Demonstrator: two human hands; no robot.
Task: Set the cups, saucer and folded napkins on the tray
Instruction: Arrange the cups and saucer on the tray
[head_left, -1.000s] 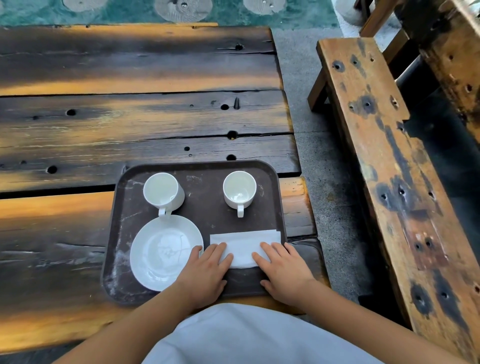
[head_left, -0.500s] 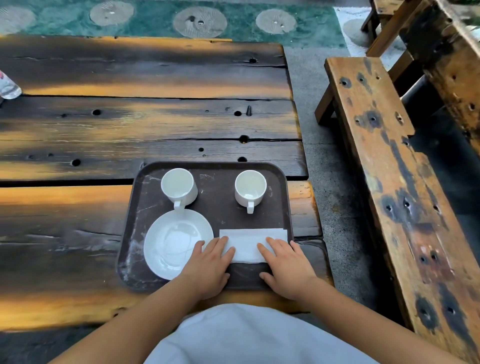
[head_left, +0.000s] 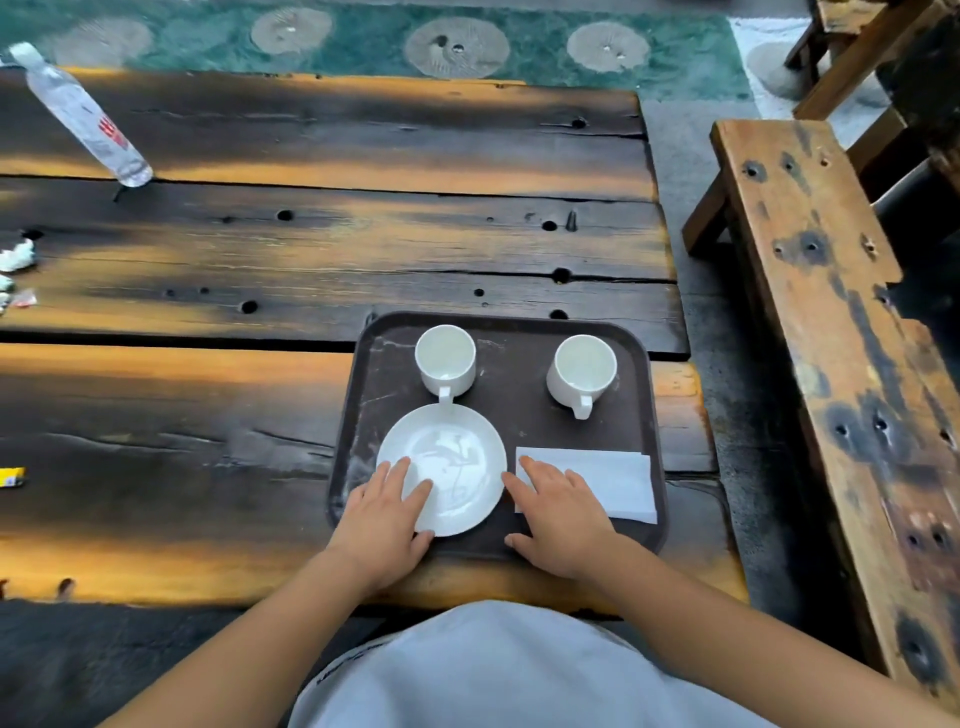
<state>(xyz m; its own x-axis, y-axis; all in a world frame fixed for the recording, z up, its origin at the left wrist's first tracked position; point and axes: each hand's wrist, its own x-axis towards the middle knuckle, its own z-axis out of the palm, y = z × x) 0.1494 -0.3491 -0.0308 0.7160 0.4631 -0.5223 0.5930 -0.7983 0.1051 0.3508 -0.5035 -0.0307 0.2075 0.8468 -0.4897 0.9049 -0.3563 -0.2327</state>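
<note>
Cups, a saucer and a folded napkin all sit on a dark brown tray (head_left: 363, 415) with round corners and a low rim. The tray has pale scuff marks on its left side. It lies on the near right part of a big wooden table (head_left: 260, 249) made of dark and orange planks with little holes in them.

The left cup (head_left: 445, 359) is white and stands upright at the back of the tray, with its handle pointing toward the person. The right cup (head_left: 583, 374) is white too and stands upright at the back right, apart from the first one, with its handle also toward the person. Both look empty.

The saucer (head_left: 457, 462) is white, round and shiny. It lies flat at the front left of the tray, and its far edge is just at the left cup's handle. The napkin (head_left: 608, 483) is white, folded into a long flat shape, and lies just beside the saucer on the right.

The left hand (head_left: 382, 525) lies flat with fingers spread and straight, fingertips resting on the near left part of the saucer. The right hand (head_left: 563, 519) is flat as well, fingers straight, resting on the left end of the napkin. Neither hand grips anything.

A clear plastic bottle (head_left: 83, 117) stands at the far left of the table. A wooden bench (head_left: 852, 364) is off to the right.
</note>
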